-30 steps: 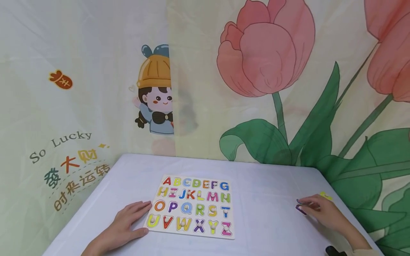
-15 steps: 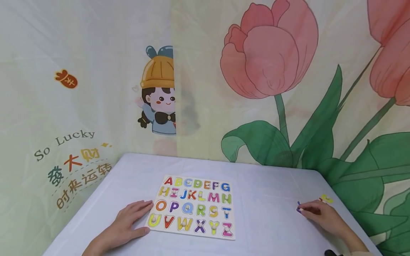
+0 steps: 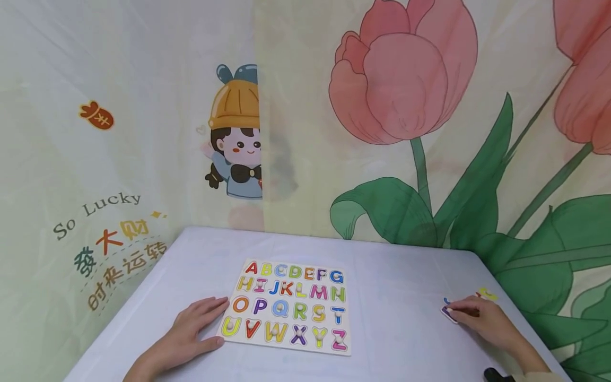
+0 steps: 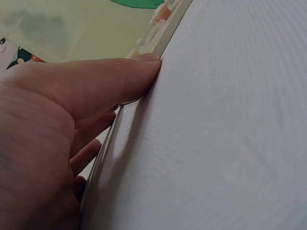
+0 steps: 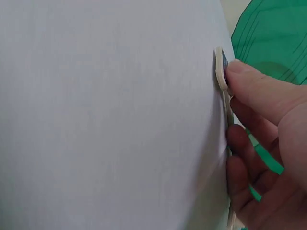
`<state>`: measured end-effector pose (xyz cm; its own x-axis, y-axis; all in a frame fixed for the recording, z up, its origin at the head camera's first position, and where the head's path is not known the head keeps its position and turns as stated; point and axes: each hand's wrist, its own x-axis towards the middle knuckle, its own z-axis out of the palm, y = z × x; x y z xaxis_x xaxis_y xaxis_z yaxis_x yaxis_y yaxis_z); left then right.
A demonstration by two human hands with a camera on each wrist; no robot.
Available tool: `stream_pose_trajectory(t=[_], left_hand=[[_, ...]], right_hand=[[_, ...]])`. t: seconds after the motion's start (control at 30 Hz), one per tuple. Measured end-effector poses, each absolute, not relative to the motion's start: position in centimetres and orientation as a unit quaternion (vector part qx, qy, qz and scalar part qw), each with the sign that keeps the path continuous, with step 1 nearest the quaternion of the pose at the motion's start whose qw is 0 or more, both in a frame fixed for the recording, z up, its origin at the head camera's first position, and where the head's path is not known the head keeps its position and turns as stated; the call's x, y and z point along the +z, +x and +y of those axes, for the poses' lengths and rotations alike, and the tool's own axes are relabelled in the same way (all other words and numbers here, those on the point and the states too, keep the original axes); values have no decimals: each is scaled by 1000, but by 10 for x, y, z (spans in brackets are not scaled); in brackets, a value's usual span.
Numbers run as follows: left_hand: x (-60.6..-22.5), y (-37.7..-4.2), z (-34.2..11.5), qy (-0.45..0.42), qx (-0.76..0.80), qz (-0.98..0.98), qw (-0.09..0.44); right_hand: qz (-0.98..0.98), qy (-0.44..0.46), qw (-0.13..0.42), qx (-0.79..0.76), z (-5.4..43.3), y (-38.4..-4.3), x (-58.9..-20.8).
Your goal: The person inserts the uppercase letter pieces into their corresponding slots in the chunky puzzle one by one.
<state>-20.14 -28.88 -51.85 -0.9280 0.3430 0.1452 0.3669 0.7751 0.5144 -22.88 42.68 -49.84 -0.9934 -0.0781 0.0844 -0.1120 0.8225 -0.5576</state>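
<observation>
The left hand (image 3: 191, 329) lies on the table with fairly straight fingers, its fingertips and thumb touching the left edge of a wooden alphabet puzzle board (image 3: 347, 318). In the left wrist view the thumb (image 4: 129, 79) meets the board's side (image 4: 168, 36). The board carries rows of coloured letters, many with small knobs. Far to its right, the right hand (image 3: 487, 321) pinches a purple wooden puzzle piece (image 3: 447, 315) between thumb and fingers. Its letter is partly covered. In the right wrist view this piece (image 5: 220, 69) appears edge-on, close to the tabletop.
A blue piece (image 3: 446, 301) lies just beyond the right fingertips. Yellow (image 3: 488, 293) and red (image 3: 478, 294) pieces lie behind the right hand near the table's right edge. A black object (image 3: 496, 375) shows by the right wrist. A printed cloth (image 3: 296, 106) hangs behind the table.
The right thumb and fingers have closed on the purple piece, and its near edge now shows more. The left hand stays at the board. The head view has shifted slightly.
</observation>
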Motion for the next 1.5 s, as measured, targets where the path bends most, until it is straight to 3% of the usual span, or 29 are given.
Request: stream_pose_trajectory(t=[0.27, 0.63, 0.9, 1.23, 1.5], left_hand=[[-517, -205, -284, -201, -277, -939, 30], [-524, -200, -288, -201, -270, -940, 55], [-526, -200, -292, -200, -265, -941, 61], [-524, -202, -292, -209, -265, -939, 66], [-520, -205, -288, -214, -269, -937, 64]], right_hand=[[-952, 13, 57, 300, 376, -232, -482], [-914, -36, 60, 400, 213, -239, -467], [-887, 19, 45, 460, 119, -233, -470], [-844, 28, 43, 533, 35, -222, -476], [-858, 36, 100, 502, -11, -222, -489]])
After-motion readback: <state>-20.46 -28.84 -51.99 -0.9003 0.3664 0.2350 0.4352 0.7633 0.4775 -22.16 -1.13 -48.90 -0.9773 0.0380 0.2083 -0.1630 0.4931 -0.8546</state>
